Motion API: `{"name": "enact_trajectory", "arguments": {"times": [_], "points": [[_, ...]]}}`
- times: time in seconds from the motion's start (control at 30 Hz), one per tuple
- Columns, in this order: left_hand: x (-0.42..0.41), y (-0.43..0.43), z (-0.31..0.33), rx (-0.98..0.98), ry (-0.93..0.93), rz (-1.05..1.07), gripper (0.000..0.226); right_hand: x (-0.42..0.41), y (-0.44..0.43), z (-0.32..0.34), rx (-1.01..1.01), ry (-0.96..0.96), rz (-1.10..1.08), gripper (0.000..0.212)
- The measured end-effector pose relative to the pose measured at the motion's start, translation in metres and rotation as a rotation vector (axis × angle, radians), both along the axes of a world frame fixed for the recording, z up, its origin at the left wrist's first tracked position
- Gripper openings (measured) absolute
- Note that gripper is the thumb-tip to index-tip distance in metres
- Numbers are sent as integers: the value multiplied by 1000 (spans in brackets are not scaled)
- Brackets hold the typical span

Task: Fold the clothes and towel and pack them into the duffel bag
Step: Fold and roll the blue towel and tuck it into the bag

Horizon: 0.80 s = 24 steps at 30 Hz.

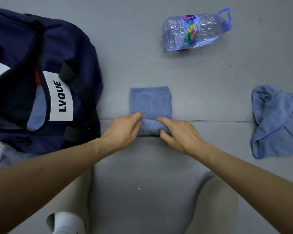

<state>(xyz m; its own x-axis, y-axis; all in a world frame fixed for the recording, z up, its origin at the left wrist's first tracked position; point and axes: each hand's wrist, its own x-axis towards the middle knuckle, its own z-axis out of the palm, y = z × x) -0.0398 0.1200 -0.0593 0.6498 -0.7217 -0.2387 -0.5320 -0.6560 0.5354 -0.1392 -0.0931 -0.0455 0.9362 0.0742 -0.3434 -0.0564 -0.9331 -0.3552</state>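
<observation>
Head view: smooth grey floor (142,65), lightly scuffed, one thin seam (210,121) running left to right; the small blue towel (150,102) lies mid-floor across that seam, far part flat, near edge rolled up. Left hand (123,127) and right hand (181,134) both grip that roll, fingers curled over it, one at each end. Navy duffel bag (74,53) sits unzipped at the floor's left with a light-blue cloth (36,112) inside, a crumpled blue cloth (276,122) lies at the right, and a clear plastic bottle (193,31) lies on its side at the far side.
</observation>
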Motion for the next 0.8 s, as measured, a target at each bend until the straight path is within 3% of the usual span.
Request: {"name": "enact_trajectory", "arguments": {"times": [0.17, 0.27, 0.33, 0.43, 0.53, 0.67, 0.8], "points": [[6, -4, -9, 23, 129, 167, 19, 2, 3, -9, -13, -67, -71, 49], [9, -11, -9, 46, 92, 154, 23, -3, 1, -20, -201, -282, 137, 52], [11, -14, -10, 49, 58, 149, 25, -8, -1, -28, -255, -291, 221, 56], [13, -10, -11, -10, -243, -9, 24, -10, -4, -35, -254, -158, 194, 80], [14, 2, -17, -78, -500, -278, 30, -7, -6, -36, -244, -115, 178, 86], [10, 14, -21, 107, -379, -366, 71, -3, -4, -33, -212, -89, 145, 90], [15, 7, -17, 30, -264, -262, 54, 2, -6, -28, -173, -63, 142, 87]]}}
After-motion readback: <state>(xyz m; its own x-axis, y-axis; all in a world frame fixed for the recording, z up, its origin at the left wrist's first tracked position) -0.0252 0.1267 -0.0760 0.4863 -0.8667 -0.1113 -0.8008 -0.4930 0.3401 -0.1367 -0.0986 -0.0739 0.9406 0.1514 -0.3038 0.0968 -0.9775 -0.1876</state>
